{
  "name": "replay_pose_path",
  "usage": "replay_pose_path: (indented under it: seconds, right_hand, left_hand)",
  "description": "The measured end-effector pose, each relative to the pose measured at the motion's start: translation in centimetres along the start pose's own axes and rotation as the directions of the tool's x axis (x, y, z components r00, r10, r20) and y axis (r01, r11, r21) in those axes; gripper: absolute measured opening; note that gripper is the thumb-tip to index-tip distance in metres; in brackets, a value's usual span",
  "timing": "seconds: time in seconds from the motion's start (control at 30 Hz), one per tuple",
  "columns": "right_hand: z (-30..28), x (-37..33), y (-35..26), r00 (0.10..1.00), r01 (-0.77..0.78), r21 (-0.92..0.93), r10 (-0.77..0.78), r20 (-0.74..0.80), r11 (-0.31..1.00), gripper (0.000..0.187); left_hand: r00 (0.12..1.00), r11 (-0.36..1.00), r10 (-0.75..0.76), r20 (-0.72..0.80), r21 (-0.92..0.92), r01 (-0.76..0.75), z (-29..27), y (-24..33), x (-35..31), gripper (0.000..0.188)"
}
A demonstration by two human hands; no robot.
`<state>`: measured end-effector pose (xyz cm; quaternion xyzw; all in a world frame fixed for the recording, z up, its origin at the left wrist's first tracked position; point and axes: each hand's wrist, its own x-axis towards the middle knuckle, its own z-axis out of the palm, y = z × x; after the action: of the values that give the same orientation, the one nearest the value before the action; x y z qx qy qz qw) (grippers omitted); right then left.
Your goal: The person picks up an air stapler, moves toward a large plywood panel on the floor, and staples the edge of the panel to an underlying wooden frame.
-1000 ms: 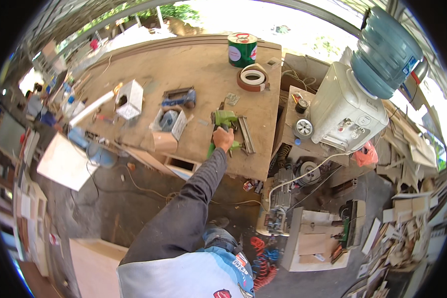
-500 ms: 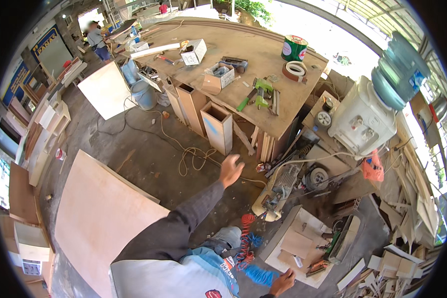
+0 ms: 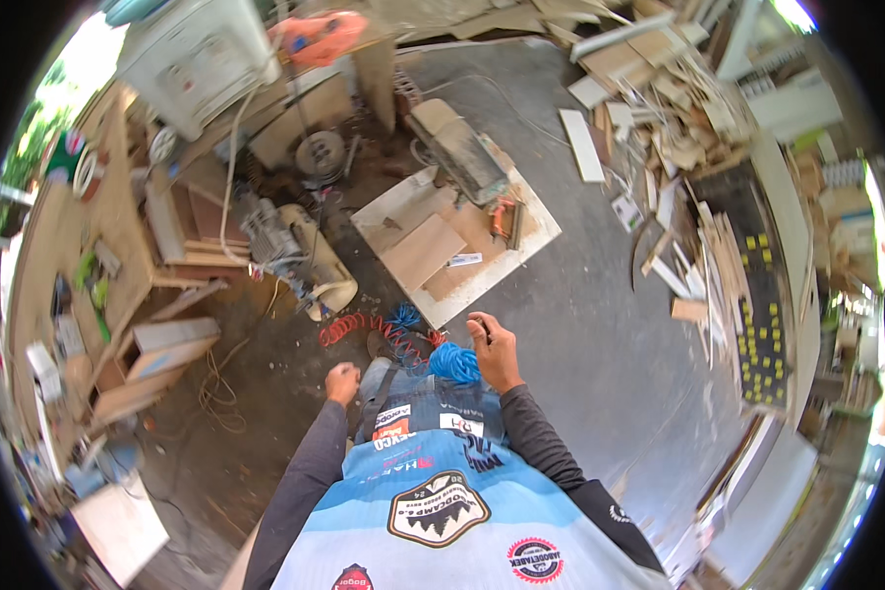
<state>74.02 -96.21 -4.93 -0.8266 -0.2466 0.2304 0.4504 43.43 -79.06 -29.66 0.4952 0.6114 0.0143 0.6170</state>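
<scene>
My left hand (image 3: 343, 383) hangs in front of my left hip, its fingers loosely curled and nothing visible in them. Farther forward, my right hand (image 3: 497, 349) is held up with bent fingers; a dark gap shows between them, and what they hold, if anything, I cannot make out. Just left of it hangs a coiled blue air hose (image 3: 454, 362). A coiled red hose (image 3: 356, 324) lies between my hands and the machine. Ahead of my right hand sits a low white-edged board (image 3: 527, 242), bearing a brown wood panel (image 3: 423, 252) and an orange-handled tool (image 3: 501, 218).
A motor-driven machine (image 3: 277, 236) stands on the floor ahead left, near a cable. The workbench (image 3: 34, 265) and an open wooden box (image 3: 162, 359) are at the left. A water dispenser (image 3: 197, 59) stands far left. Wood offcuts (image 3: 659, 108) are piled at the right.
The view has swung right, so the workbench now lies at the left. My left arm, stretched out before, is drawn back beside my body. My right hand is now ahead of my waist.
</scene>
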Motion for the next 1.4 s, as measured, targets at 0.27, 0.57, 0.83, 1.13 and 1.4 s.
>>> replay_pose_path:
  seconds: [0.27,0.57,0.83,1.13,1.4]
  right_hand:
    - [-6.8,4.3,16.1,0.906,-0.309,0.195,0.351,-0.237,0.931,0.037]
    - [-18.8,1.4,29.0,0.809,-0.588,0.091,0.584,0.072,0.803,0.034]
    - [-29.8,3.9,30.5,0.602,-0.793,-0.025,0.79,0.113,0.608,0.042]
    - [-32.8,3.3,36.3,0.666,-0.709,-0.017,0.677,0.315,0.705,0.037]
    - [-33.9,4.8,42.4,0.862,-0.384,0.002,0.357,0.36,0.923,0.036]
  left_hand:
    - [0.931,0.936,0.315,0.186,0.101,-0.337,18.3,19.9,4.6,0.031]
    - [0.927,0.835,0.341,0.156,0.403,-0.375,47.2,17.0,22.5,0.042]
    - [0.957,0.748,0.198,-0.214,0.663,-0.006,63.3,18.9,35.2,0.069]
    - [0.988,0.987,-0.039,-0.15,-0.158,0.015,58.7,11.6,32.5,0.027]
    - [0.991,0.694,-0.054,0.122,-0.709,0.125,64.3,14.3,2.0,0.04]
